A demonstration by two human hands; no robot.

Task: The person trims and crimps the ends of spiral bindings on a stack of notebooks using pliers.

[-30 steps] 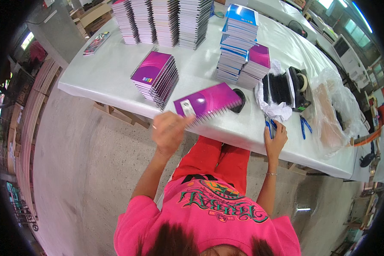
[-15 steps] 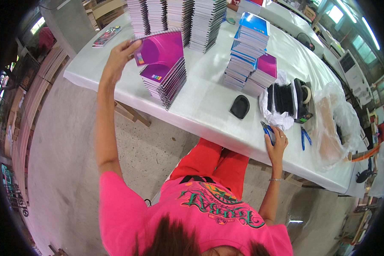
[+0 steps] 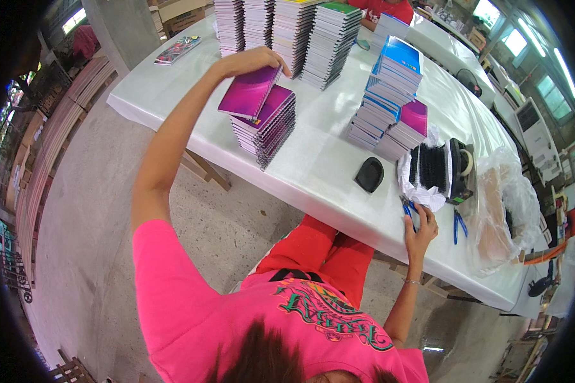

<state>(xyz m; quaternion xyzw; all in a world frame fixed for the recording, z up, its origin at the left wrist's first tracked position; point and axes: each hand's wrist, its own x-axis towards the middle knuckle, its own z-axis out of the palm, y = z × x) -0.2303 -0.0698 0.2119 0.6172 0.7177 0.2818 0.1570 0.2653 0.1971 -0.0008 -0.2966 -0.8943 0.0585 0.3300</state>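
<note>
My left hand (image 3: 252, 62) is closed on the spiral-bound edge of a purple notebook (image 3: 246, 96), which is tilted above a stack of purple spiral notebooks (image 3: 262, 137). That stack stands near the table's front edge, coils facing right. At the right, my right hand (image 3: 421, 231) rests at the table edge, its fingers round blue-handled cutting pliers (image 3: 408, 209) whose jaws point away from me. A second pair of blue-handled pliers (image 3: 459, 227) lies just to the right of that hand. Beyond the first pliers is a crumpled white cloth (image 3: 421, 193).
Tall spiral notebook stacks (image 3: 292, 38) stand at the back. Blue-covered books (image 3: 390, 86) are piled beside a shorter purple-topped pile (image 3: 406, 131). Nearby are a black curved tray (image 3: 369, 174), black coils (image 3: 428, 165), a tape dispenser (image 3: 461, 169) and a clear plastic bag (image 3: 508, 207). Another person (image 3: 390, 9) sits opposite.
My left hand has moved right, from the notebook's left corner to its coil edge. The notebook has turned and come lower over the stack. My right hand stays on the pliers.
</note>
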